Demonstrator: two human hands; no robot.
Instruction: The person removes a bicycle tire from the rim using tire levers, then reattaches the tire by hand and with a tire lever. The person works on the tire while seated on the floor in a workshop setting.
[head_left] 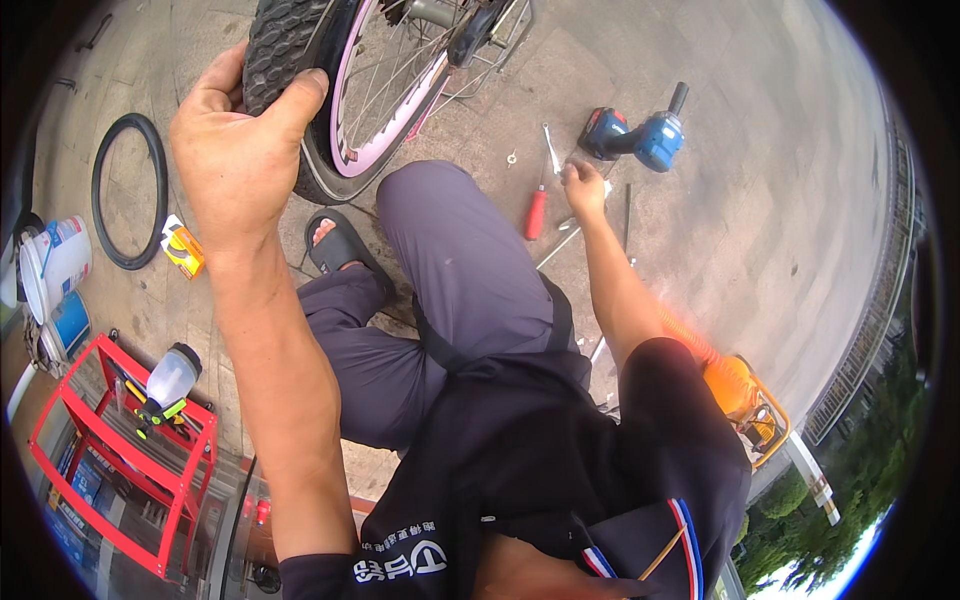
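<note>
My left hand [235,160] is wrapped round the black knobby tyre [285,50] of a bicycle wheel, its thumb pressed along the sidewall. The wheel's pink rim [352,125] and spokes show just right of the tyre. Low over the ground, my right hand [583,192] has its fingers drawn together; what they hold, if anything, is hidden. Beside it lie a silver wrench [552,150] and a screwdriver with a red handle [536,214]. A blue cordless power tool [655,142] rests just beyond that hand.
At left a black rubber ring [98,200] lies by a yellow box [184,250] and white bucket [66,257]. A red metal rack [130,535] carries a clear-cupped bottle [173,377]. An orange hose [690,334] and orange machine [733,388] are at right; a dark rod [628,218] lies nearer.
</note>
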